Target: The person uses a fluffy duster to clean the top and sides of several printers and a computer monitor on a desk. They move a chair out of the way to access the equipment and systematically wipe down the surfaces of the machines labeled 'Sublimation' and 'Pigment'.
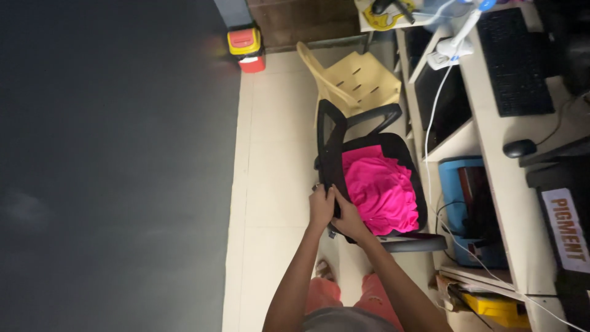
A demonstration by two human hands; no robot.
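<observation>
Black mesh-backed office chair (369,178) at centre on tiled floor (270,154). Crumpled pink cloth (380,187) on chair seat. Both hands, left hand (321,208) beside right hand (350,220), on chair back edge. Beige plastic chair (353,77) behind office chair. Table (491,141) right of both chairs; black keyboard (515,61) and black mouse (519,148) on top. Red-yellow box (247,46) on floor, far left of plastic chair.

Black office chair (369,147), backrest toward camera, bright pink cloth (381,187) crumpled on its seat, on tiled floor
</observation>
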